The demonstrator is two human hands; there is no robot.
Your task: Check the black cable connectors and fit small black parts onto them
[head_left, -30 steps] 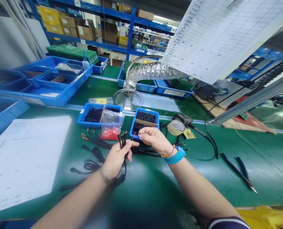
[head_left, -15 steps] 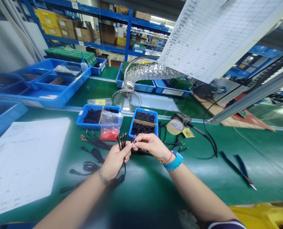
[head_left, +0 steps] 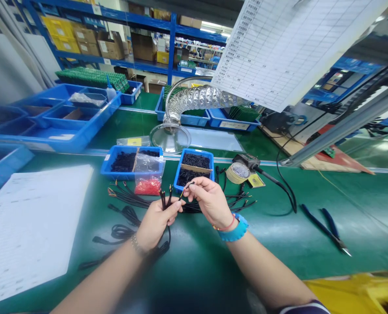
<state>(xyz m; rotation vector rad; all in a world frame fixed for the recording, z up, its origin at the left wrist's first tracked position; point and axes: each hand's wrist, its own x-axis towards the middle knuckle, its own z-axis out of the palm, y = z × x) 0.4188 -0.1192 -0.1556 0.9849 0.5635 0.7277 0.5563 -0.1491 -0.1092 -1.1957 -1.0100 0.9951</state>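
My left hand [head_left: 158, 220] is closed round several black cables [head_left: 166, 198], their stripped ends pointing up. One cable leans right, and its thin coloured wires [head_left: 182, 194] reach toward my right hand [head_left: 209, 198]. The thumb and forefinger of that hand pinch a small black piece [head_left: 191, 185] by the wire ends; whether it is threaded on a wire cannot be made out. Just beyond the fingers is a blue bin [head_left: 211, 174] of short black tube pieces. More black cables [head_left: 131, 196] lie behind and beside my left hand, some in coils [head_left: 122, 231].
A second blue bin [head_left: 104, 171] of black parts and a bag of red pieces [head_left: 148, 185] stand at the left. Solder wire spool [head_left: 238, 173], pliers [head_left: 331, 231] and printed sheets [head_left: 37, 231] lie around. A fume duct [head_left: 203, 97] and magnifier [head_left: 170, 138] stand behind.
My right hand has moved slightly up and away from the left, fingers now pinching near the wire tips. One cable has separated from the bunch and tilts right. The view has shifted slightly.
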